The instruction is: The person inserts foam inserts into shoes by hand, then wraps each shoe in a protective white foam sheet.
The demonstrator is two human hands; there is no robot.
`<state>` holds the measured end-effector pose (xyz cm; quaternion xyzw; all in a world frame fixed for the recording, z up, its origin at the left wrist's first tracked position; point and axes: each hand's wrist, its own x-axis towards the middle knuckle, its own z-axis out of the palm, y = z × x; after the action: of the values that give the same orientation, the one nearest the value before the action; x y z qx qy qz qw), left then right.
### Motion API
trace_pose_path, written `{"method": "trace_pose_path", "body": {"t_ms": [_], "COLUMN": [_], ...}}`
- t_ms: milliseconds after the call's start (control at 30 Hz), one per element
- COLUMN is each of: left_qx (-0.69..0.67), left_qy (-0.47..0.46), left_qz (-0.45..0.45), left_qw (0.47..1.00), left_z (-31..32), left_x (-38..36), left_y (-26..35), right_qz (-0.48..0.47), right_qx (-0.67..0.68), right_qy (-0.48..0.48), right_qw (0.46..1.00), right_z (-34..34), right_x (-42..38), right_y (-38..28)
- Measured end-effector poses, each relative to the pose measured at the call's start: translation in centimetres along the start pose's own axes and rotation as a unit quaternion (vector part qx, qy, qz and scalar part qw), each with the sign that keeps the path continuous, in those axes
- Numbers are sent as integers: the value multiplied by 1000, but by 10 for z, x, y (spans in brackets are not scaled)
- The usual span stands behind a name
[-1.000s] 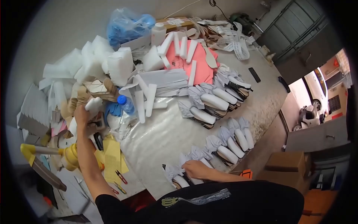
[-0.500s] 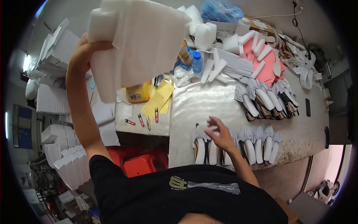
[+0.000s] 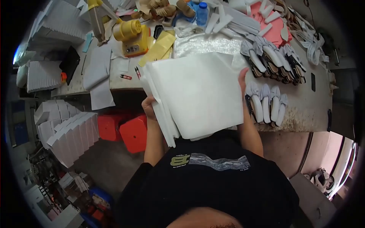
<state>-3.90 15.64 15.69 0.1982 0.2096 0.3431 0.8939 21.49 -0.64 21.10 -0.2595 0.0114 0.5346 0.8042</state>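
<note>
While folded white boxes are standing in rows on the floor at the far left and more flat white stacks are lying on the table's left end, two red stools are sitting under the table edge just beside them. Above those, a yellow tool is resting on the worktable with a yellow paper strip leaning next to it. Moving inward, the left hand is gripping the left edge of a stack of white tissue sheets, its fingers curled around that edge. The stack is being held flat in front of the chest, covering the near middle of the table, with its loose lower sheets fanning out at the left corner. On the far side of the sheets, the right hand is clasping their right edge, only fingertips showing past the paper. Just right of that hand, a row of wrapped shoes is lying near the table's front edge, and a second, longer row is lying beyond it. A blue-capped bottle is standing at the top.
</note>
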Motion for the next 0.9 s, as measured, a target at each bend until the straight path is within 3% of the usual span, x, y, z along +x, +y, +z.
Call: {"method": "trace_pose_path", "body": {"t_ms": [33,100,167,233,267,333,533,667,733,833,900], "left_qx": [-8,-9,-5,153,143,-32,-184,135,258,351,354], "left_qy": [4,17,28,163,168,12,-119,-206,-140,-231,-268], "left_qz": [-10,-22,-20,-57,-52,-181,-239,-211,-229,-216,-179], "left_qw": [1000,1000,999,973,974,983,946,946,928,881,878], "left_z": [2,15,27,10,25,61,122,164,204,239,266], "left_x": [-6,-9,-6,0,-2,-5,-61,-97,-109,-124,-115], "left_y": [-11,-30,-49,-93,-103,-116,-194,-270,-304,-367,-365], "right_qz": [-1,-5,-1,-42,-36,-117,-232,-268,-233,-218,-252], "right_qx": [-5,-252,-483,-464,-473,-456,-426,-415,-465,-519,-510], "right_qy": [13,60,87,107,102,125,196,196,201,205,213], "right_qw": [1000,966,871,878,874,873,853,847,830,801,794], "right_z": [4,9,20,47,53,56,13,-41,-84,-120,-150], "right_x": [-13,-32,-45,-76,-92,-127,-240,-311,-327,-362,-391], "right_y": [-9,-26,-44,-63,-77,-115,-204,-255,-274,-299,-325]}}
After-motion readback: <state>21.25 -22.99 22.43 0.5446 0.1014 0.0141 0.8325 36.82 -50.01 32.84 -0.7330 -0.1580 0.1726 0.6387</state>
